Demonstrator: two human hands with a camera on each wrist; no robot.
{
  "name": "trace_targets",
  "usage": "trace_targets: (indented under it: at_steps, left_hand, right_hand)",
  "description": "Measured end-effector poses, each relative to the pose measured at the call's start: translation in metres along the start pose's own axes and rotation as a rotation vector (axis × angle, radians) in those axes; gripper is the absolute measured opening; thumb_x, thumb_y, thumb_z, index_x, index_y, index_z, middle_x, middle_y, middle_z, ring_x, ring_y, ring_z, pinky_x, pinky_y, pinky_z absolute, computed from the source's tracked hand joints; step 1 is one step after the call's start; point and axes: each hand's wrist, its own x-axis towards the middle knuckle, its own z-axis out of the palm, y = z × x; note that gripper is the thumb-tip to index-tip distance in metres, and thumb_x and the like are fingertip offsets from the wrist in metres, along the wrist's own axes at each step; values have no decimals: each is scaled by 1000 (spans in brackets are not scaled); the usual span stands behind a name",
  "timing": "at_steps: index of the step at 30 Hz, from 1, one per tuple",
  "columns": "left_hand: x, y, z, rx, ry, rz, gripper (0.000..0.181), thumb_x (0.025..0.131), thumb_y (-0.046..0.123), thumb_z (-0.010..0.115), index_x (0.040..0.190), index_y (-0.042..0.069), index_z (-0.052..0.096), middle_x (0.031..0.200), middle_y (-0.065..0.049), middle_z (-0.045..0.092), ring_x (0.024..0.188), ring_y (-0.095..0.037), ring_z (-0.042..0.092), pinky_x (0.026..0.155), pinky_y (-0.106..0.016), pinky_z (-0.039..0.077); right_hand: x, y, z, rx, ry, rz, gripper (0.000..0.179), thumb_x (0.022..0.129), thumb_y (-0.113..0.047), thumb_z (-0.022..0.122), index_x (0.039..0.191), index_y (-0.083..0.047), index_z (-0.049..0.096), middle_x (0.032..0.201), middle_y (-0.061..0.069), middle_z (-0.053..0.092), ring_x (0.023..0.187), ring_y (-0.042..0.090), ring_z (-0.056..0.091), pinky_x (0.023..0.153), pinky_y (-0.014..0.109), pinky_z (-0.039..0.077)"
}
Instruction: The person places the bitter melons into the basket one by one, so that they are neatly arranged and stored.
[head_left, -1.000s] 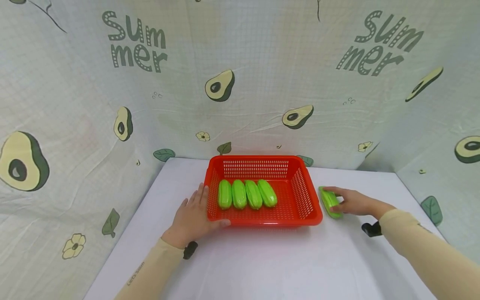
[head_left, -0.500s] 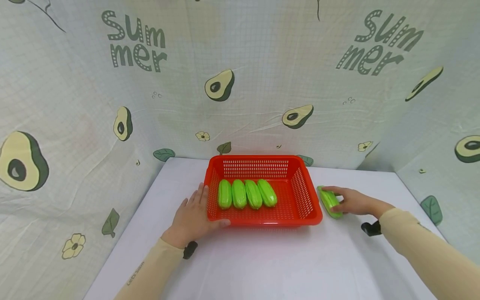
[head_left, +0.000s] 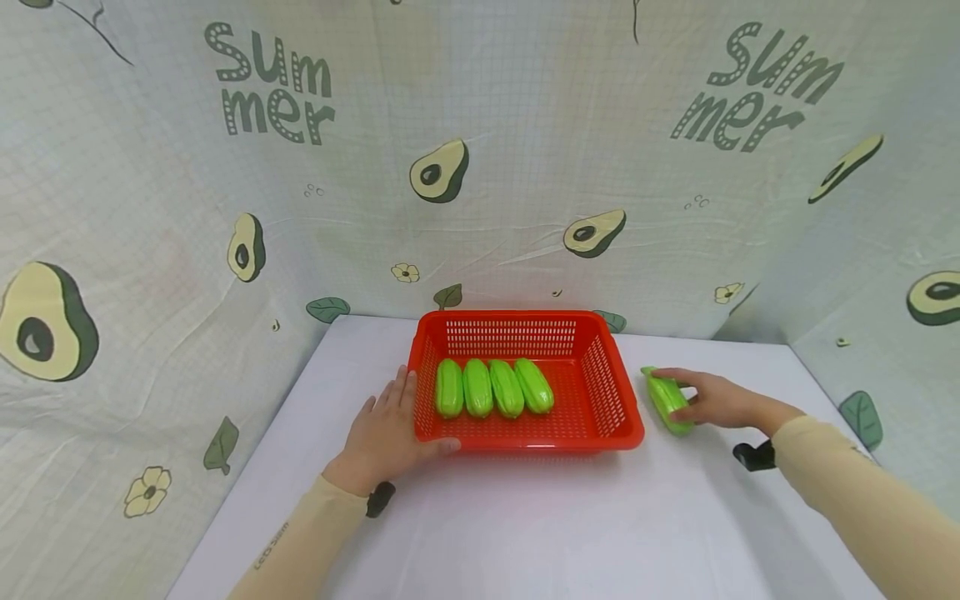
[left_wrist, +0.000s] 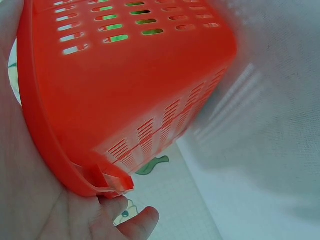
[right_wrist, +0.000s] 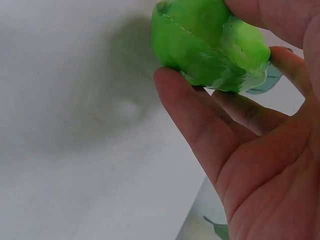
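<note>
My right hand (head_left: 716, 400) grips a bright green, ridged, squash-like vegetable (head_left: 663, 396) to the right of a red plastic basket (head_left: 525, 446). In the right wrist view, thumb and fingers hold this vegetable (right_wrist: 210, 45) from opposite sides, close over the white tabletop, where its shadow falls. Its far end carries a small stem nub. My left hand (head_left: 386, 437) lies along the basket's left front corner with straight fingers, the thumb on the front rim. Seen from the left wrist, the palm is against the rim of the basket (left_wrist: 100, 95). Several matching green vegetables (head_left: 478, 388) lie side by side in the basket's left part.
The basket stands on a white-covered table (head_left: 525, 533). A pale cloth (head_left: 510, 108) printed with avocados and leaves hangs behind the table and along both sides. The right part of the basket shows its bare slotted floor (head_left: 577, 417).
Over the last half second, my right hand and the vegetable in it have shifted slightly right and away from the basket. The left hand and the basket stay put.
</note>
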Motion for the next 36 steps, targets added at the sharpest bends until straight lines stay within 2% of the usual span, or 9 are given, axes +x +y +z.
trace_targets:
  at_steps: [10,17,23,28,33,36]
  left_hand:
    - [-1,1,0,-12,2,-6,129,75,87,52,156,-5,15,163,-21,15,146,-40,23,112,-61,26]
    - [-1,1,0,-16,5,-13,129,74,88,52,157,-4,15,163,-21,15,146,-40,23,112,-61,26]
    - [0,0,0,-15,8,-6,129,74,88,51,156,-5,16,163,-21,16,146,-40,24,112,-61,26]
    - [-1,1,-1,-28,9,-13,128,74,87,53,156,-5,16,163,-21,16,146,-41,24,112,-62,26]
    - [-1,0,-1,-27,8,-11,129,74,87,53,156,-5,16,163,-21,15,146,-40,22,112,-62,25]
    - [0,-1,0,-25,10,-12,129,74,88,52,157,-4,16,163,-20,16,146,-40,22,112,-62,26]
  right_hand:
    - [-10,-21,-27,-10,12,-31,82,87,-25,79,156,-17,35,146,28,37,109,40,58,80,46,57]
    - [-13,-47,-50,-9,40,-84,82,88,-22,78,156,-17,33,148,26,35,114,46,56,78,45,57]
    - [-11,-78,-62,-42,65,-154,78,89,-19,77,155,-18,36,145,23,41,113,46,57,74,42,58]
    - [-3,-108,-64,-87,78,-194,75,88,-17,77,154,-21,40,145,19,43,112,43,58,72,40,58]
    - [11,-135,-56,-79,27,-187,75,87,-15,78,153,-23,42,145,16,43,116,44,55,73,39,59]
    - [23,-146,-48,-110,-4,-189,74,86,-17,79,151,-25,44,145,15,45,118,43,54,73,38,59]
